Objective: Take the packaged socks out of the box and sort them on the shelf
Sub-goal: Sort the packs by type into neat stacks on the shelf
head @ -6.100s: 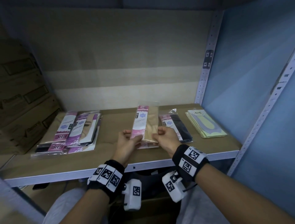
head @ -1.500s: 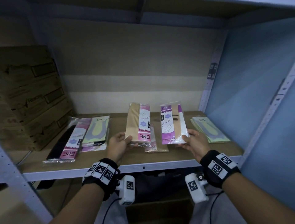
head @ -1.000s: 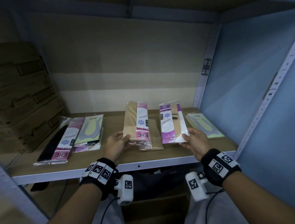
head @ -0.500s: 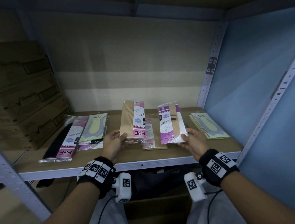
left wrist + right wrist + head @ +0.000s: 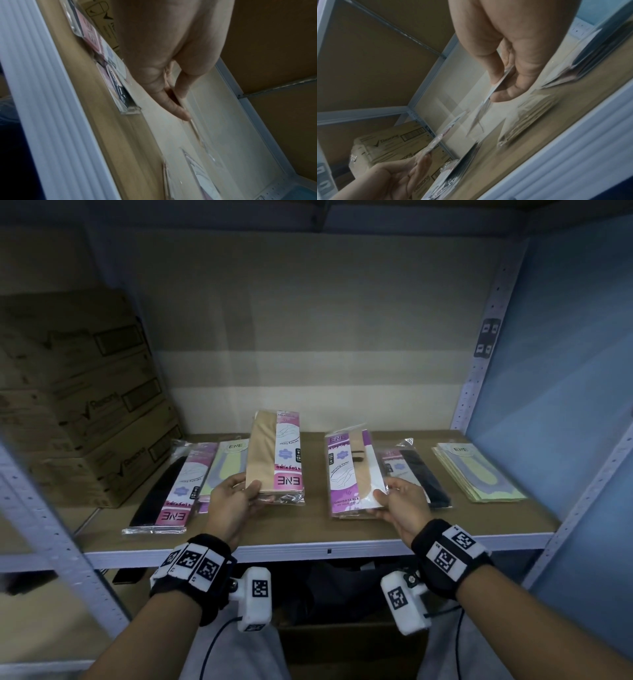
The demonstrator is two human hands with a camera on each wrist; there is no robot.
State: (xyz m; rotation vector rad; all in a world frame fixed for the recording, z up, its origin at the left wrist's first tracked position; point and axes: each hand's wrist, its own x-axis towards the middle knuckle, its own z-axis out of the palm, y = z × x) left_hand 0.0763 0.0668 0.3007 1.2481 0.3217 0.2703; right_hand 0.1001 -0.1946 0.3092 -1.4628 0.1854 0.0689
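My left hand [image 5: 251, 491] holds a beige stocking pack [image 5: 274, 460] with a pink label by its near end, tilted up above the shelf [image 5: 329, 549]. In the left wrist view its fingers [image 5: 178, 108] pinch the pack's thin edge. My right hand [image 5: 382, 499] pinches the lower corner of a purple-labelled beige pack [image 5: 349, 474], low over a beige pack [image 5: 352, 516] lying on the shelf. The right wrist view shows thumb and fingers [image 5: 506, 92] clamped on that pack's edge [image 5: 496, 83].
On the shelf lie a black pack with a pink label [image 5: 164, 491] and a yellow-green pack [image 5: 226, 467] at left. A black pack [image 5: 418, 474] and a yellow-green stack [image 5: 476, 474] lie at right. Cardboard boxes [image 5: 85, 405] fill the left end.
My right hand has brought the purple-labelled pack down and left over the beige pack lying on the shelf, uncovering the black pack at right. The left hand still holds its pack up.
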